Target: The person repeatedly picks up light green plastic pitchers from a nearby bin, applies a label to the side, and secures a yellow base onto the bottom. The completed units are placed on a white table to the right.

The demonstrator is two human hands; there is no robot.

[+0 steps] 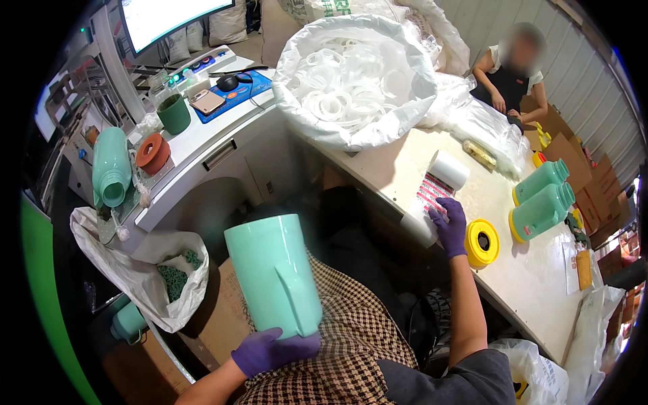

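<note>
Cradling the pale green jug (270, 260) from below, the left hand (273, 352) has its gloved fingers clamped around the lower end, near the handle, and holds it over the person's lap. The right hand (451, 228), gloved in purple too, is at the edge of a strip of red-striped labels (432, 192) drawn from a white roll (450, 169). Its fingers are bent, but from this angle I cannot tell whether they pinch a label or only touch the strip.

To do this well, I would grip the jug firmly enough that its smooth wall does not slip, and handle any label by its edge, so that it neither creases nor sticks to the glove.

The strip lies on a pale tabletop (513, 290), with a yellow cap (482, 241) just beside the right hand and two green jugs (540, 216) standing farther off. A big white bag (422, 94) of clear rings (351, 81) sits at the far end. Over to the left, a white desk carries a phone (207, 101) and a mouse (227, 82). Another person (503, 88) is across the tabletop, near cardboard boxes (565, 158).
</note>
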